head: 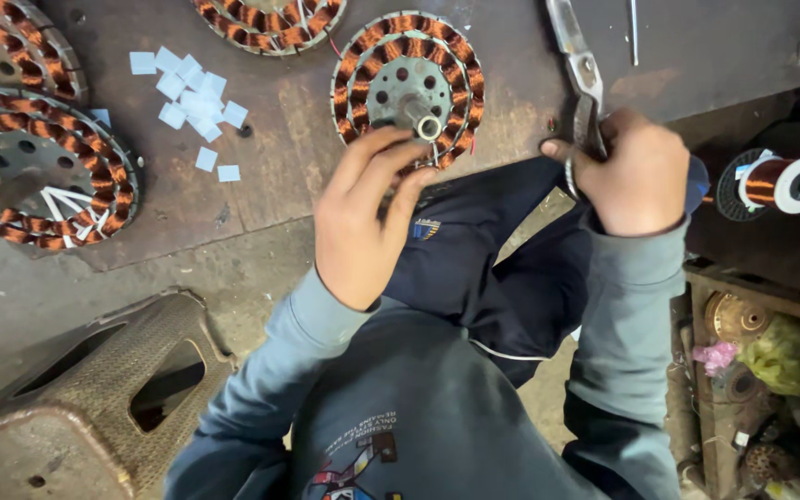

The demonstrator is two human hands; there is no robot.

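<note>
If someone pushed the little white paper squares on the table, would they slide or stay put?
The white paper squares look thin and flat, so they would probably slide and scatter easily. They lie in a loose pile, so a push or puff of air would likely spread them.

A dark, scuffed metal counter (261, 176) fills the upper view. Below it lies a dusty concrete floor (233, 278) with a worn brown plastic stool (76, 389). A wooden crate (761, 296) stands at right.
</note>
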